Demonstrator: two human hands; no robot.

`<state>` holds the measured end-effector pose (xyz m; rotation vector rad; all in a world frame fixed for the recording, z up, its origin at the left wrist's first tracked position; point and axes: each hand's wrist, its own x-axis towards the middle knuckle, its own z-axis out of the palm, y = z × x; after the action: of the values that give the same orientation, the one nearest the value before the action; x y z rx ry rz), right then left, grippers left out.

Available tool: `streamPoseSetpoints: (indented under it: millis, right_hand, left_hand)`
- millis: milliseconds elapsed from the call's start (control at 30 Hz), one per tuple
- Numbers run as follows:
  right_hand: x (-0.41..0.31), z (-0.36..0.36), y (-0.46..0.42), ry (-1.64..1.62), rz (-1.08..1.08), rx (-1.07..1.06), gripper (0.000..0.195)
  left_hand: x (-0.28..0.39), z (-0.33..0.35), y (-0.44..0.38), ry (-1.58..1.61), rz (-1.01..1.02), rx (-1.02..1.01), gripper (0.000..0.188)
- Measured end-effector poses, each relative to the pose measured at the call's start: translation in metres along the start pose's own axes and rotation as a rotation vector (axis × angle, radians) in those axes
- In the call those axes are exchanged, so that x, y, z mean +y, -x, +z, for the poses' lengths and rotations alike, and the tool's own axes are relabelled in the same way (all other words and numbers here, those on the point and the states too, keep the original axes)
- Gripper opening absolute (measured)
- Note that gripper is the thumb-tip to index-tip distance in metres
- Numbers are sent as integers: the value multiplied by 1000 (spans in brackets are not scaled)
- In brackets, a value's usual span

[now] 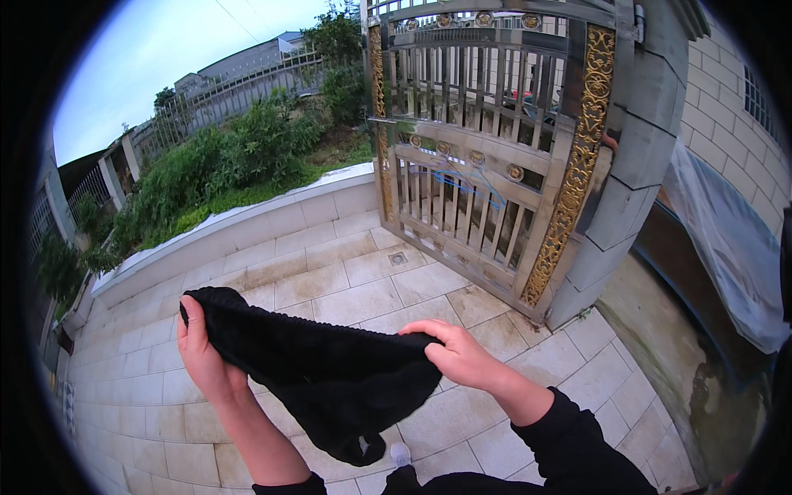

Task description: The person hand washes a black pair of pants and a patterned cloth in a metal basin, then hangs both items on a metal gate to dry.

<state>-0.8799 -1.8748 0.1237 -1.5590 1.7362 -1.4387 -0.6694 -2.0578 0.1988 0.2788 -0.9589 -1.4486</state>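
Observation:
A black garment point(334, 365) with a gathered, elastic-looking edge hangs stretched between my two hands in front of my body. My left hand point(207, 356) grips its upper left corner, the thumb lying over the cloth. At the other end, my right hand point(461, 356) pinches the same gathered edge between thumb and fingers. The cloth droops below in folds, and a narrow looped part with a small opening hangs at its bottom. Which kind of garment it is, I cannot tell.
Ahead stands a metal gate point(554, 179) with gold ornaments, on a stone pillar point(640, 148). Blue clothes hangers point(473, 185) hang on its bars. A low tiled wall point(297, 213) borders green shrubs. Pale tiles point(365, 297) cover the ground, with a small drain point(397, 258). Plastic sheeting point(727, 241) lies right.

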Motion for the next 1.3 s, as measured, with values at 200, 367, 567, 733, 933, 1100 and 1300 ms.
streamPoseSetpoints:
  millis: [200,367,567,733,933,1100,1300]
  right_hand:
    - [50,30,-65,95,-67,-47,33]
    - [135,8,-79,-19,294,-153,27]
    - [251,-69,-67,216,679,-139,23]
    - [336,-135,-81,386,841,-110,25]
    - [391,-199,-166,368,944,-85,27]
    - [415,-223,-275,476,820,-177,28]
    - [460,-222,-395,395,592,-227,28]
  left_hand:
    - [-33,-7,-75,-40,-7,-22,21]
    - [-65,-17,-148,-155,18,-13,19]
    - [-97,-37,-236,-218,130,113,18]
    - [-160,-22,-313,-240,193,113,19]
    - [-226,-6,-412,-256,188,199,25]
    - [-264,18,-467,-227,150,132,28]
    - [-323,60,-535,-193,182,136,27]
